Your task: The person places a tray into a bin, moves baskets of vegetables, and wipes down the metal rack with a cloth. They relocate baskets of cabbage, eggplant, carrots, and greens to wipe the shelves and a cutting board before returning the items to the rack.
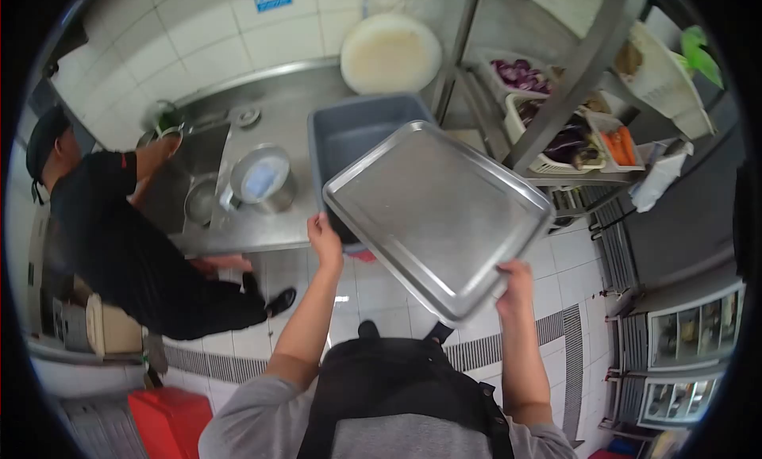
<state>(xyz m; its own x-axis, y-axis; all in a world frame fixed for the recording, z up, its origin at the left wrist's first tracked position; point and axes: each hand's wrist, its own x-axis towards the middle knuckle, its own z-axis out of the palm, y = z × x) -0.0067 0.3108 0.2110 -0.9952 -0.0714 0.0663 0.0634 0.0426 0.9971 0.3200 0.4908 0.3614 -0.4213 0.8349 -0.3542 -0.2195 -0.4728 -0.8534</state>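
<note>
Holding 1 metal tray (436, 213) mid-frame, slanted partly over a grey tub (369, 126), pinching its lower-right rim in the fingers of the right hand (516, 288), left hand (324, 241) by its left rim, finger closure and contact unclear there.

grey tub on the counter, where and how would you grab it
I'd take the grey tub by its raised rim at the left and right sides, reaching down from above. It's open and broad, so gripping opposite edges should keep it level. The metal tray slants over its near right part, so that should move away first.
</note>
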